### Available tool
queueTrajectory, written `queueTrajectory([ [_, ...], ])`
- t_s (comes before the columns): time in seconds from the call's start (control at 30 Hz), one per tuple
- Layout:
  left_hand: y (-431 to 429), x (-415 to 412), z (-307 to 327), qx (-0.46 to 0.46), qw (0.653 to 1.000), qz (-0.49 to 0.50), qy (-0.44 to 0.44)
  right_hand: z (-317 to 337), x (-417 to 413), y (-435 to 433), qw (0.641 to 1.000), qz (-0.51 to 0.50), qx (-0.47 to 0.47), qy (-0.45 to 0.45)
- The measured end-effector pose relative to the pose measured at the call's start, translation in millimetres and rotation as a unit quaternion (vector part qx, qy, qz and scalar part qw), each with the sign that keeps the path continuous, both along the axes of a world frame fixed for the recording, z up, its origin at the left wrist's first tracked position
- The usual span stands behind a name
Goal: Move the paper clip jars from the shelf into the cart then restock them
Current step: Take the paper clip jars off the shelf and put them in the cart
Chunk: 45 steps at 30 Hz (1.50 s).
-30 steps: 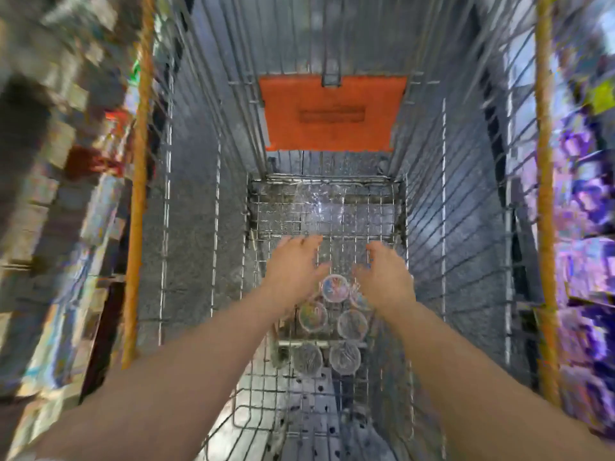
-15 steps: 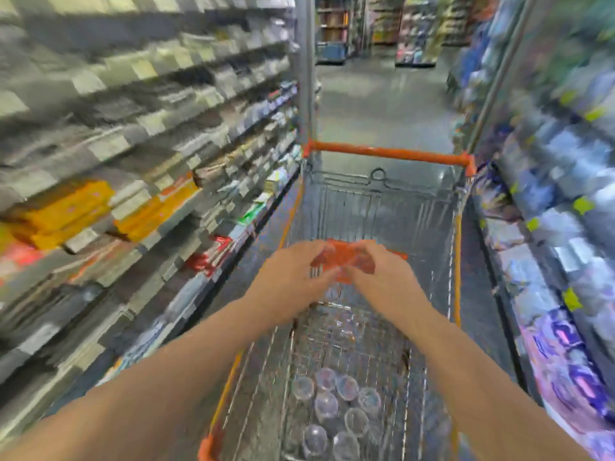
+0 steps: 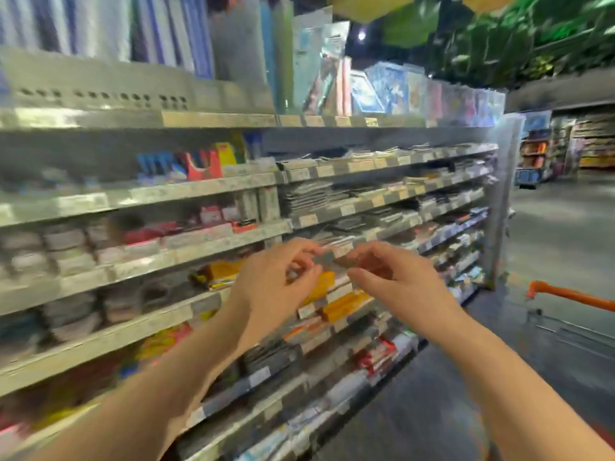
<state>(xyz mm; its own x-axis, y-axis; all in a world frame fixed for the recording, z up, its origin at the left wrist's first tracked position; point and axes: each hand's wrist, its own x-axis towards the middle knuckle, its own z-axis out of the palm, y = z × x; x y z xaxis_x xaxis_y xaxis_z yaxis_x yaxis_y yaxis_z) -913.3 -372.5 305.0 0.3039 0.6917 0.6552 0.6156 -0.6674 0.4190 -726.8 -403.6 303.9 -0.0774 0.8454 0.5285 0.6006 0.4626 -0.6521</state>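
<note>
My left hand (image 3: 276, 281) and my right hand (image 3: 396, 281) are raised side by side in front of the stationery shelf (image 3: 199, 252), fingertips almost meeting. Their fingers are loosely curled and hold nothing that I can make out. Only the orange handle of the cart (image 3: 572, 296) shows, at the right edge below my right hand's level. No paper clip jars are visible in this blurred frame.
Shelf rows with stacked packets, yellow boxes (image 3: 342, 306) and price labels fill the left and middle. Tall folders (image 3: 233, 44) stand on the top shelf. Grey aisle floor (image 3: 549, 227) runs along the right, with more shelving (image 3: 565, 144) far behind.
The view has swung from looking down into the cart at the jars up and left to the shelf. Both hands have lifted out of the cart, empty, and now hover before the shelves.
</note>
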Motion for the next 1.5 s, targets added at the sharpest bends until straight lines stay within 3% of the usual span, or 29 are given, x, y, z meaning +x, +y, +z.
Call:
queueTrajectory([
  [0.4,72,-323,51,0.057,0.967,0.233,0.088,41,-312,166,0.978,0.202,0.054,-0.006],
  [0.87,213,-497,114,0.054,0.911,0.375,0.161,128,-489,368,0.931,0.301,0.152,-0.140],
  [1.0,244,-534,135,-0.030,0.895,0.395,0.204,162,-530,421,0.918,0.328,0.103,-0.197],
  [1.17,269,-572,148,-0.095,0.885,0.417,0.184,181,-577,462,0.855,0.375,0.080,-0.350],
  [1.3,286,-602,159,-0.123,0.853,0.452,0.230,189,-622,482,0.830,0.395,0.092,-0.382],
  [1.5,308,-643,167,-0.236,0.828,0.457,0.222,186,-678,482,0.799,0.434,0.070,-0.411],
])
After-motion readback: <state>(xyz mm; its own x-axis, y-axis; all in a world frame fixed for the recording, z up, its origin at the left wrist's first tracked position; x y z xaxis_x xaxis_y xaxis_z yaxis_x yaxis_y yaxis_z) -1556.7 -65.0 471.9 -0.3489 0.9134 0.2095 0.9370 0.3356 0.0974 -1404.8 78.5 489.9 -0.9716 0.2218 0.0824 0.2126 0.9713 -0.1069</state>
